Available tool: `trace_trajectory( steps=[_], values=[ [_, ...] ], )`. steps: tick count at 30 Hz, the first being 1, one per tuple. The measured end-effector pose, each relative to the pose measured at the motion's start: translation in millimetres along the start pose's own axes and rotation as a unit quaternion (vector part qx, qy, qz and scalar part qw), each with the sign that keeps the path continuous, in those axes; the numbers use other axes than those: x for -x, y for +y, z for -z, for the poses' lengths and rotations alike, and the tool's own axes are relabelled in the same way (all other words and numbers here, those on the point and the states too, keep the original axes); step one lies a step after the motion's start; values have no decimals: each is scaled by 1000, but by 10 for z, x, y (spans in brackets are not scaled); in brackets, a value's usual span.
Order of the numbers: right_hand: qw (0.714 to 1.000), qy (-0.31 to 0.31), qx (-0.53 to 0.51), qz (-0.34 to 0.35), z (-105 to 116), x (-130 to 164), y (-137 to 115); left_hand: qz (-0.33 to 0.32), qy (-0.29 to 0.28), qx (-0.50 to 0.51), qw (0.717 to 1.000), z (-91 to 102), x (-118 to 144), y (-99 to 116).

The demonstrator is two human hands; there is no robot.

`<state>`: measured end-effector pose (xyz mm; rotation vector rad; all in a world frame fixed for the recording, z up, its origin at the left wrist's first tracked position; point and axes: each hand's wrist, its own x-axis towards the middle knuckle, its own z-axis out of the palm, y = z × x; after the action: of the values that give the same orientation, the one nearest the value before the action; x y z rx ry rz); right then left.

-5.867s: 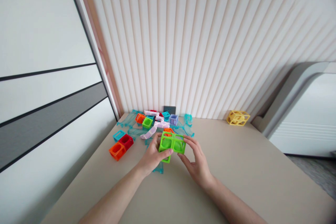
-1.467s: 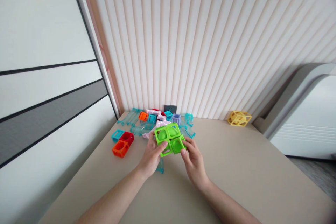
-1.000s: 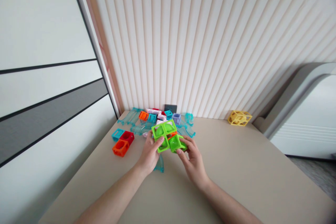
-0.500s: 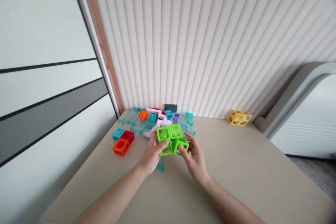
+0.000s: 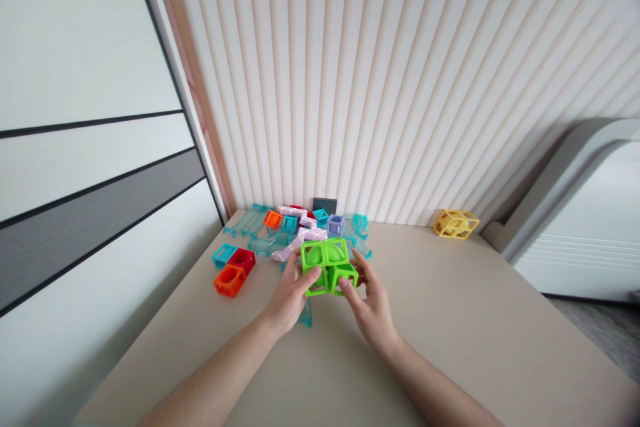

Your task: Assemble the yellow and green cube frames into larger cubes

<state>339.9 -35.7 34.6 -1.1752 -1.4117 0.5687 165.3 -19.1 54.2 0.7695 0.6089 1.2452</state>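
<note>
Head view, and both hands are up over the beige tabletop (image 5: 450, 327) with a cluster of bright green open-frame cubes (image 5: 327, 265) between them; the left hand (image 5: 289, 297) clasps the cluster from its left side, thumb pressed on the near-left cube, fingers hidden behind; the right hand (image 5: 373, 307) grasps the near-right green cube (image 5: 344, 277), thumb at its lower corner and fingers curled round its right face; that cube sits a touch skewed against the others, and whether it is fully seated I cannot tell; the cluster lies dead centre, equally near both hands, its broad face tilted up toward the camera; beneath the left hand a clear teal curved piece (image 5: 305, 312) rests on the table; beyond, a heap of teal track pieces (image 5: 260, 230), a pale pink segmented strip (image 5: 295, 247), an orange cube (image 5: 229, 281) touching a red cube (image 5: 242, 259); well apart to the right, a yellow frame cube (image 5: 456, 223) by the ribbed wall (image 5: 400, 80).
</note>
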Motion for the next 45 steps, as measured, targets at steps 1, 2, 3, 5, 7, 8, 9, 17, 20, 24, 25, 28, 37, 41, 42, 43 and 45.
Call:
trace_trajectory(
  steps=[1,2,3,5,7,8,9,17,20,24,25,28,37,41,42,43,45],
  values=[
    [1000,-5,-4,-1,-2,0,6,-1,-2,3,1000,-2,0,-4],
    [1000,-12,-11,-4,-6,3,17,-2,-3,7,1000,-3,0,-7],
    [999,-23,-22,-8,-12,9,30,-3,-3,9,1000,-4,-1,-10],
    [997,-51,-55,-23,-32,26,62,-4,-1,7,1000,-9,-5,-13],
    [992,-74,-92,-40,-55,47,90,-8,4,2,1000,-15,-10,-10],
    [990,-80,-108,-48,-66,56,98,-11,6,0,1000,-18,-11,-7],
    [988,-83,-122,-55,-75,62,101,-13,9,0,1000,-20,-13,-4],
    [974,-83,-194,-79,-87,76,63,3,12,-30,999,11,-8,-16],
    [973,-80,-202,-77,-94,84,73,1,-1,-34,999,18,-9,-16],
    [973,-74,-202,-83,-95,79,69,2,3,-39,999,12,-11,-2],
    [973,-75,-202,-86,-94,74,65,3,3,-41,999,12,-10,-1],
    [971,-86,-202,-91,-87,60,56,6,-1,-48,999,22,-5,-13],
    [980,-84,-157,-84,-59,43,78,21,-20,-65,997,66,-17,-56],
    [974,-100,-179,-97,-55,26,60,34,-17,-88,995,76,-17,-44],
    [973,-104,-183,-98,-55,23,58,38,-17,-94,995,79,-15,-44],
    [972,-107,-185,-99,-53,22,59,41,-18,-98,994,81,-13,-45],
    [971,-111,-184,-100,-49,21,64,47,-20,-100,994,86,-11,-49]
  ],
)
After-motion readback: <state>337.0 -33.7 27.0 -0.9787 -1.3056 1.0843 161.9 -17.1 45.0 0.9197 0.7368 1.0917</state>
